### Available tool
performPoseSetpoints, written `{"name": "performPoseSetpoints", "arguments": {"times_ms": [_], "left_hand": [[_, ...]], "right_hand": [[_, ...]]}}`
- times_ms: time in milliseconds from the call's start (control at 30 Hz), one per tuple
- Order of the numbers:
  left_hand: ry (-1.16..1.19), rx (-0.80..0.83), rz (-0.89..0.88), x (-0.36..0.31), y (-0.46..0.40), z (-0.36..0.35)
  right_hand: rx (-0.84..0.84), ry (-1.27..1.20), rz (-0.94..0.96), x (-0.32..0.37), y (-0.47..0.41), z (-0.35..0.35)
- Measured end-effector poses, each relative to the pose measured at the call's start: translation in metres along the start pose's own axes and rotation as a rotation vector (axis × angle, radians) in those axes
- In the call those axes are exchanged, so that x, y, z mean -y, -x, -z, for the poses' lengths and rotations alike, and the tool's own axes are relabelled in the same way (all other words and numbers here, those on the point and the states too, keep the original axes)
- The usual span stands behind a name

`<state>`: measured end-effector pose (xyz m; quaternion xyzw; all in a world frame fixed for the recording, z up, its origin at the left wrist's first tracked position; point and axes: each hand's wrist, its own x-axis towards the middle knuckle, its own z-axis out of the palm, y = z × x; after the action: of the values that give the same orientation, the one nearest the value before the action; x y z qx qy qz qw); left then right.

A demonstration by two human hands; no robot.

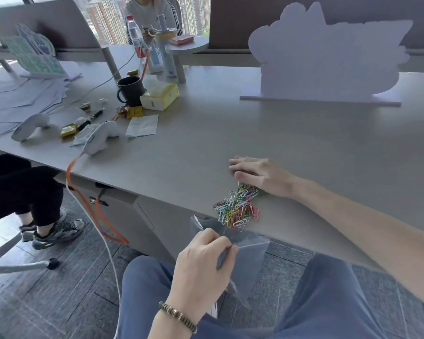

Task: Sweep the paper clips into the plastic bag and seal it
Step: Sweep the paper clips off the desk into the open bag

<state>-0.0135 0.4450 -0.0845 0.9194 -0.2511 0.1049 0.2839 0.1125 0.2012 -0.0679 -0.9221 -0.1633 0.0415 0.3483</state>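
Note:
A heap of coloured paper clips lies at the near edge of the grey table, some hanging over the rim. My left hand is below the table edge, pinching the rim of a clear plastic bag held open right under the clips. My right hand rests flat on the table, palm down, just behind the heap and touching its far side. Its fingers lie together and hold nothing.
A white cut-out board stands at the back right. At the left sit a black mug, a tissue pack, two white controllers, papers and an orange cord. Another person's legs are at the left.

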Motion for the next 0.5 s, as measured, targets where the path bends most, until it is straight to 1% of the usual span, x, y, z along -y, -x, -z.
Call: {"name": "performPoseSetpoints", "arguments": {"times_ms": [133, 200, 267, 333, 400, 433, 467, 500], "left_hand": [[0.016, 0.018, -0.023, -0.001, 0.002, 0.004], [0.017, 0.024, -0.035, -0.001, 0.003, 0.006], [0.017, 0.025, -0.043, -0.002, 0.003, 0.007], [0.013, 0.021, -0.049, -0.002, 0.004, 0.008], [0.009, 0.015, -0.052, -0.002, 0.005, 0.009], [0.011, 0.015, -0.052, -0.002, 0.005, 0.009], [0.013, 0.016, -0.051, -0.001, 0.005, 0.009], [0.014, 0.017, -0.052, -0.001, 0.006, 0.009]], "right_hand": [[0.029, -0.018, 0.058, 0.014, 0.009, -0.015], [0.034, -0.021, 0.051, 0.021, 0.014, -0.017], [0.002, -0.061, 0.026, 0.028, 0.020, -0.015], [-0.115, -0.165, -0.037, 0.036, 0.029, -0.012], [-0.288, -0.202, -0.126, 0.039, 0.043, -0.008], [-0.364, -0.118, -0.163, 0.038, 0.051, -0.006], [-0.412, 0.018, -0.199, 0.036, 0.061, -0.004], [-0.428, 0.135, -0.229, 0.033, 0.070, -0.003]]}}
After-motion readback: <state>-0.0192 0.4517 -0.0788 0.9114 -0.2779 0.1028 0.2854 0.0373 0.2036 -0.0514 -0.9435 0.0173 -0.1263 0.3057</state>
